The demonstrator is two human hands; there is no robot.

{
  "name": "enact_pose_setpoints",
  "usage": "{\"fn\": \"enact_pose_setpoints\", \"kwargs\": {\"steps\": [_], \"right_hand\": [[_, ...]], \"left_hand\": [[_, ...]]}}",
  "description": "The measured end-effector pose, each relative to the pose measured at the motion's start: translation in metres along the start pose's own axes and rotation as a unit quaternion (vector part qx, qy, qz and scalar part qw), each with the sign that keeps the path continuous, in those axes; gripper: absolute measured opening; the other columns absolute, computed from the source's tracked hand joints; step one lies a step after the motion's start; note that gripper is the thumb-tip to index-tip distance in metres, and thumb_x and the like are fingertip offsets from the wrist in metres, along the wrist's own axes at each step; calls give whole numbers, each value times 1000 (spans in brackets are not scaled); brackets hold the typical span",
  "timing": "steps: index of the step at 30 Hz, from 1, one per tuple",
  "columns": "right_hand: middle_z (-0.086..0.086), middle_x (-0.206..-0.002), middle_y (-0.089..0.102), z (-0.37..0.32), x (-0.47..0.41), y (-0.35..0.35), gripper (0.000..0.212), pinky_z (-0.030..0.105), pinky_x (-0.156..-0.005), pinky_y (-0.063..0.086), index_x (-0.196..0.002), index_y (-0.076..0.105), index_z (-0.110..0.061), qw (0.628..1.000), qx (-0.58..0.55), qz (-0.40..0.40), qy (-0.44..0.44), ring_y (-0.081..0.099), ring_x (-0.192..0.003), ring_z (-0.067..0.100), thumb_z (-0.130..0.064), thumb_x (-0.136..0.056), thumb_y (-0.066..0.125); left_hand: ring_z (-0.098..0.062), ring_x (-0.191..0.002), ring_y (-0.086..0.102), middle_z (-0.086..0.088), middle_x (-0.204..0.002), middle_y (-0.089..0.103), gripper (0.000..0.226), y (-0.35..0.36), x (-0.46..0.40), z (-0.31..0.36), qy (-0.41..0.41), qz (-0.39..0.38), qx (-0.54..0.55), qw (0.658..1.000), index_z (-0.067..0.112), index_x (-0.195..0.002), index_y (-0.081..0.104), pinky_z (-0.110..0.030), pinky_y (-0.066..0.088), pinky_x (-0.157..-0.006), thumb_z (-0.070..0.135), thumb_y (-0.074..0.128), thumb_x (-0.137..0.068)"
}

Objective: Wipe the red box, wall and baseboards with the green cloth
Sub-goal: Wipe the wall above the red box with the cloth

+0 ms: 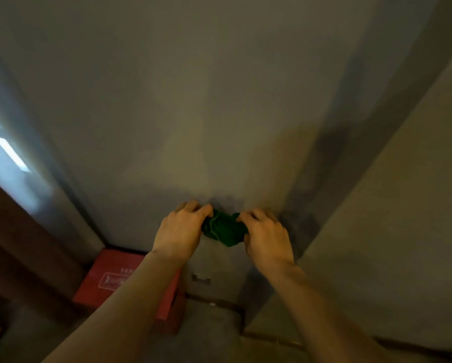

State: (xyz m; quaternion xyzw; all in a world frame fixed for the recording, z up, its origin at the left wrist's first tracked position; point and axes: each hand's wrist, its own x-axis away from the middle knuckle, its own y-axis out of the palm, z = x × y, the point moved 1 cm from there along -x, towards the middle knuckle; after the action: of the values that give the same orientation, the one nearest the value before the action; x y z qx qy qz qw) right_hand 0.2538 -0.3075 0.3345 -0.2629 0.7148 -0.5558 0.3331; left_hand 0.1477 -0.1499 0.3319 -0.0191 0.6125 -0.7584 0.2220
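A bunched dark green cloth point(223, 228) sits between my two hands in front of the grey wall point(198, 106). My left hand point(181, 230) grips its left side and my right hand point(265, 237) grips its right side, fingers curled into the fabric. Below, on the floor in the corner, stands the red box point(107, 279) with white markings on its lid; my left forearm hides part of it. A dark baseboard point(219, 302) runs along the foot of the wall to the right of the box.
A second wall point(376, 244) juts out on the right, forming a corner. Dark wooden furniture or a door frame point(23, 258) stands at the left under a bright window point(7, 153). A small wall socket point(201, 279) sits low on the wall.
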Motion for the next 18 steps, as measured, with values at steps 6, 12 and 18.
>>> {"fn": "enact_pose_setpoints", "kwargs": {"steps": [6, 12, 18], "right_hand": [[2, -121, 55, 7, 12, 60, 42, 44, -72, 55, -120, 58, -26, 999, -10, -35, 30, 54, -108, 31, -5, -84, 61], [1, -116, 56, 28, 29, 128, 39, 42, -70, 54, -118, 58, -28, 996, -39, -48, 58, 54, -108, 31, -8, -84, 61], [1, -115, 53, 47, 62, 217, 38, 44, -71, 53, -118, 60, -27, 991, -64, -84, 77, 53, -104, 32, -9, -84, 62]], "left_hand": [[-35, -101, 55, -8, -108, 58, 37, 57, 6, -20, 20, -32, 15, 999, 20, -114, 58, -48, 53, -68, -1, 62, -84], [-37, -95, 57, -10, -103, 61, 40, 126, 23, -30, 23, -55, 29, 998, 17, -112, 63, -46, 51, -64, -2, 67, -77], [-32, -104, 53, -6, -111, 59, 43, 216, 59, -41, -12, -117, 41, 992, 23, -119, 58, -43, 49, -72, 4, 64, -81]]}}
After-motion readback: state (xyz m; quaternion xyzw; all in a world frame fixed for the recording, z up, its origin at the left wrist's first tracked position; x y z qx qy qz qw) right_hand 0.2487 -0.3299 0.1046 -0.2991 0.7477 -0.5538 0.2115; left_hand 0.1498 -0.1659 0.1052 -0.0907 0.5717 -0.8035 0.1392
